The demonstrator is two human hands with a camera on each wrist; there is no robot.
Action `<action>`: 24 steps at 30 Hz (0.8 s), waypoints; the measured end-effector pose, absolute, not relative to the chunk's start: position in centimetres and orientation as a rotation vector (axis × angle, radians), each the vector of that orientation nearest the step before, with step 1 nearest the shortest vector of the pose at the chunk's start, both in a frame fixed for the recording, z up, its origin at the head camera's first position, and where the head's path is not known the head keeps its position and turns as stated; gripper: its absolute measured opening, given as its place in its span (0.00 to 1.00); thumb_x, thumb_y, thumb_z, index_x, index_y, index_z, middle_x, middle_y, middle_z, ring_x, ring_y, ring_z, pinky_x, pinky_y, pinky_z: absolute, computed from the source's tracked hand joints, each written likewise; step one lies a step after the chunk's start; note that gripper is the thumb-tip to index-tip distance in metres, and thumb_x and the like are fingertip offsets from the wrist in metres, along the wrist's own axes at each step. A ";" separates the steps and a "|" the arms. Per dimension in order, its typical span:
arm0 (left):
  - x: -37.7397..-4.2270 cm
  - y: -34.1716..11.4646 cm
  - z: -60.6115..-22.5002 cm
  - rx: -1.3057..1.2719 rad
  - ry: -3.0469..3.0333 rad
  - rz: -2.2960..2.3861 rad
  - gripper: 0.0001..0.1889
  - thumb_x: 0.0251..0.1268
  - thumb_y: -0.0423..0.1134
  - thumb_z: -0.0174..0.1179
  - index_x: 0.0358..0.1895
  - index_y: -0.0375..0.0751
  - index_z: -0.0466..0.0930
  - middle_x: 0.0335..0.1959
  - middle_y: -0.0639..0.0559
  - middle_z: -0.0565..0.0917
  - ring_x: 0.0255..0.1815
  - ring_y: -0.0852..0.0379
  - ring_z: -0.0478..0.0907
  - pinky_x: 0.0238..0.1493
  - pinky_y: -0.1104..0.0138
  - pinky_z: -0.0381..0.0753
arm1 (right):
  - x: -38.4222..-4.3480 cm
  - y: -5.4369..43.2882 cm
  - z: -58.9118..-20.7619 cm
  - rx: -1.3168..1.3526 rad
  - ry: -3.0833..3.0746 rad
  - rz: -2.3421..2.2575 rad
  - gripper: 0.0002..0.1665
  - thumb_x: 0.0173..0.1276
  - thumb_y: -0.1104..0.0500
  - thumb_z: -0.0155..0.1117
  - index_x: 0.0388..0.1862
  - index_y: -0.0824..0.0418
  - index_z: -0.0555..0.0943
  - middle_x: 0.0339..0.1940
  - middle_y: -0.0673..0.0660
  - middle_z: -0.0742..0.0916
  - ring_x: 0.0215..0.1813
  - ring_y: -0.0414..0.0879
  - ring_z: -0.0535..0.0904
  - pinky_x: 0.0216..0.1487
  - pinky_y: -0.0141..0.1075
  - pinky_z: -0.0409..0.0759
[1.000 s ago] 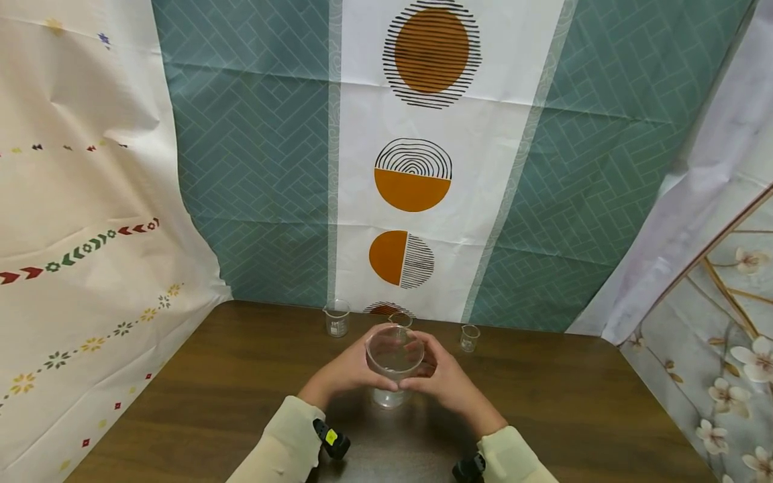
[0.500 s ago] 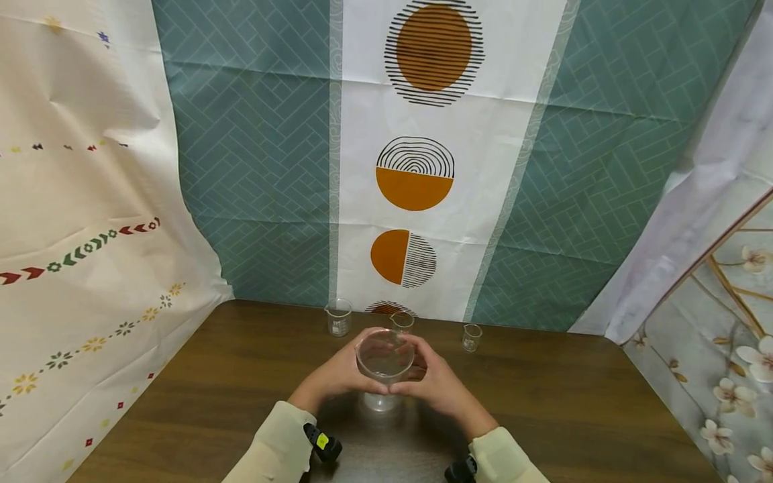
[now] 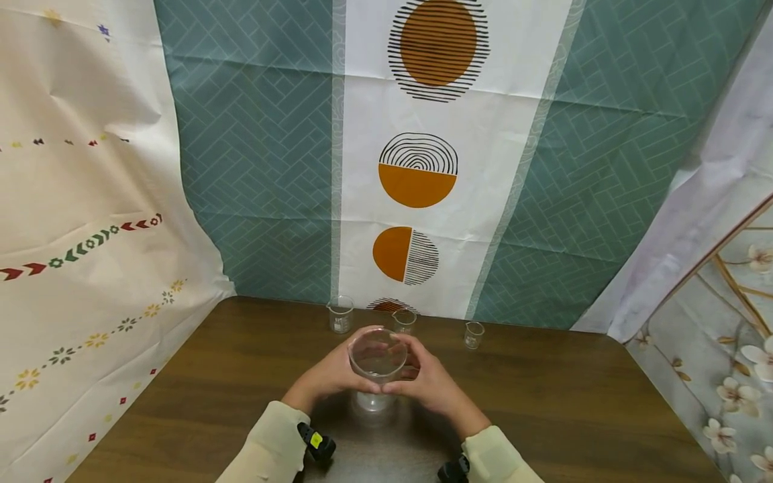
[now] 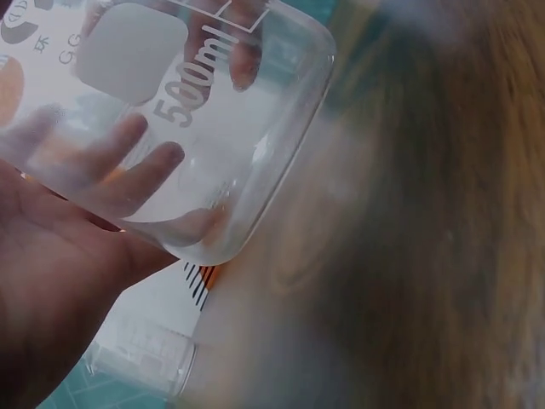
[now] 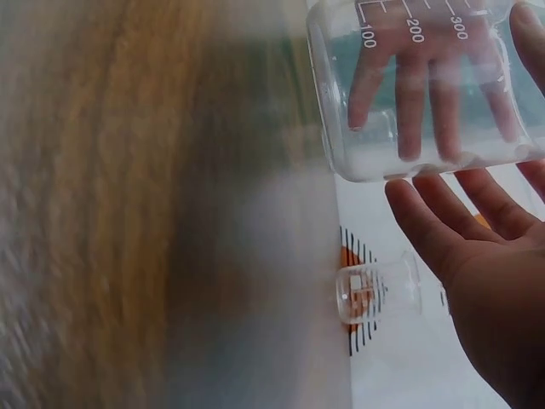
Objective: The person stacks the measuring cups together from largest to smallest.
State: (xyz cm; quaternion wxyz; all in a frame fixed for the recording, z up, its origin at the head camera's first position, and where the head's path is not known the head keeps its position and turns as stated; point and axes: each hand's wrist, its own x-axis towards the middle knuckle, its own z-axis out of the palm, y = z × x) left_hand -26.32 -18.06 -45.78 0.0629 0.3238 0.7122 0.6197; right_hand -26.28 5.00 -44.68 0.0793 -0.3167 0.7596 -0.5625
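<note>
A large clear glass beaker is held upright between both hands, close over the table. Printed on its side is a 500 ml mark, readable in the left wrist view. My left hand grips its left side, and my right hand curls round the right side. Both thumbs meet at the near side below the rim, while the other fingers wrap toward the back. Through the glass of the beaker, fingers of the far hand show in the right wrist view. Nothing but air appears inside it.
Along the back edge of the wooden table stand three smaller glass beakers: one at left, a middle beaker behind the large one, and the smallest beaker at right. A patterned cloth hangs directly behind them.
Both hands have shifted a little to the left together with the large beaker, keeping the same grip. The three small beakers stay where they were.
</note>
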 end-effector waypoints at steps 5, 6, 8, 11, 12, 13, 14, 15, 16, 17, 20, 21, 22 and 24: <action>-26.0 -18.7 -45.9 0.942 2.165 1.853 0.52 0.46 0.36 0.77 0.74 0.44 0.51 0.69 0.37 0.69 0.70 0.38 0.66 0.63 0.52 0.73 | -26.4 4.5 -45.4 -0.934 2.297 -1.658 0.50 0.53 0.55 0.77 0.72 0.52 0.61 0.63 0.63 0.76 0.61 0.59 0.78 0.57 0.44 0.79; -25.9 -18.8 -46.0 0.953 2.172 1.852 0.52 0.46 0.36 0.77 0.73 0.42 0.52 0.69 0.36 0.69 0.70 0.38 0.66 0.63 0.53 0.74 | -26.3 4.3 -45.3 -0.932 2.307 -1.650 0.50 0.53 0.54 0.77 0.72 0.52 0.61 0.63 0.62 0.76 0.61 0.58 0.78 0.57 0.45 0.79; -25.9 -19.1 -46.1 0.976 2.199 1.849 0.50 0.45 0.37 0.77 0.71 0.39 0.55 0.68 0.35 0.69 0.69 0.36 0.66 0.64 0.58 0.73 | -26.2 4.1 -45.3 -0.922 2.325 -1.631 0.51 0.53 0.52 0.78 0.72 0.50 0.61 0.63 0.60 0.77 0.61 0.57 0.78 0.58 0.45 0.79; -26.0 -19.3 -46.2 1.023 2.218 1.850 0.47 0.45 0.37 0.77 0.69 0.35 0.59 0.67 0.33 0.69 0.69 0.34 0.66 0.64 0.61 0.73 | -26.2 3.8 -45.2 -0.917 2.340 -1.613 0.51 0.52 0.49 0.78 0.72 0.48 0.61 0.64 0.58 0.76 0.61 0.55 0.78 0.58 0.44 0.79; -26.0 -19.4 -46.2 1.027 2.220 1.851 0.46 0.45 0.38 0.77 0.68 0.35 0.60 0.67 0.34 0.69 0.69 0.34 0.66 0.64 0.60 0.73 | -26.2 3.7 -45.2 -0.917 2.345 -1.607 0.51 0.52 0.49 0.78 0.72 0.47 0.61 0.64 0.58 0.76 0.61 0.55 0.78 0.58 0.44 0.79; -26.1 -19.4 -46.2 1.032 2.217 1.854 0.46 0.45 0.38 0.77 0.68 0.35 0.60 0.67 0.34 0.69 0.69 0.34 0.65 0.65 0.59 0.72 | -26.3 3.7 -45.1 -0.914 2.348 -1.602 0.51 0.52 0.49 0.78 0.72 0.46 0.61 0.64 0.57 0.76 0.62 0.54 0.78 0.58 0.44 0.79; -26.1 -19.5 -46.3 1.034 2.211 1.855 0.46 0.46 0.38 0.77 0.68 0.36 0.60 0.68 0.34 0.69 0.69 0.34 0.65 0.65 0.57 0.72 | -26.3 3.6 -45.1 -0.915 2.349 -1.600 0.51 0.52 0.48 0.78 0.72 0.46 0.61 0.64 0.57 0.76 0.62 0.54 0.78 0.58 0.44 0.79; -26.2 -19.6 -46.4 1.034 2.208 1.856 0.45 0.46 0.38 0.77 0.68 0.36 0.60 0.68 0.34 0.69 0.69 0.34 0.65 0.65 0.54 0.71 | -26.3 3.6 -45.1 -0.918 2.347 -1.599 0.51 0.53 0.48 0.77 0.72 0.46 0.61 0.64 0.58 0.76 0.62 0.55 0.77 0.59 0.45 0.79; -26.2 -19.6 -46.4 1.038 2.202 1.860 0.45 0.46 0.38 0.76 0.68 0.36 0.60 0.68 0.34 0.68 0.69 0.34 0.65 0.66 0.52 0.70 | -26.4 3.6 -45.2 -0.921 2.347 -1.596 0.51 0.53 0.49 0.77 0.72 0.46 0.60 0.64 0.58 0.76 0.62 0.55 0.77 0.59 0.45 0.79; -26.2 -19.7 -46.5 1.040 2.192 1.866 0.45 0.47 0.38 0.76 0.69 0.36 0.59 0.68 0.34 0.68 0.69 0.34 0.64 0.66 0.50 0.70 | -26.4 3.5 -45.2 -0.923 2.347 -1.594 0.51 0.53 0.49 0.77 0.72 0.46 0.61 0.64 0.58 0.76 0.62 0.55 0.77 0.59 0.45 0.79; -26.3 -19.7 -46.9 1.048 2.137 1.893 0.46 0.48 0.36 0.75 0.70 0.35 0.57 0.69 0.33 0.67 0.70 0.36 0.65 0.67 0.51 0.69 | -26.4 3.5 -45.5 -0.926 2.339 -1.592 0.50 0.53 0.49 0.77 0.72 0.46 0.61 0.65 0.58 0.75 0.63 0.56 0.77 0.58 0.45 0.79; -26.3 -19.7 -47.1 1.052 2.116 1.904 0.47 0.48 0.35 0.75 0.71 0.35 0.56 0.69 0.32 0.66 0.70 0.38 0.65 0.67 0.53 0.69 | -26.4 3.5 -45.6 -0.924 2.336 -1.591 0.50 0.53 0.50 0.77 0.72 0.46 0.61 0.65 0.58 0.75 0.63 0.56 0.76 0.58 0.45 0.79; -26.2 -19.7 -47.2 1.053 2.091 1.915 0.48 0.48 0.35 0.75 0.72 0.35 0.54 0.69 0.32 0.66 0.70 0.40 0.66 0.67 0.55 0.69 | -26.3 3.4 -45.7 -0.924 2.332 -1.592 0.50 0.53 0.50 0.77 0.72 0.46 0.61 0.65 0.58 0.75 0.64 0.56 0.76 0.58 0.45 0.79; -26.2 -19.7 -47.4 1.058 2.051 1.927 0.49 0.49 0.33 0.74 0.73 0.35 0.52 0.70 0.32 0.65 0.71 0.45 0.66 0.67 0.59 0.70 | -26.3 3.4 -45.9 -0.928 2.318 -1.600 0.49 0.54 0.51 0.77 0.72 0.47 0.61 0.66 0.58 0.75 0.64 0.56 0.76 0.58 0.45 0.79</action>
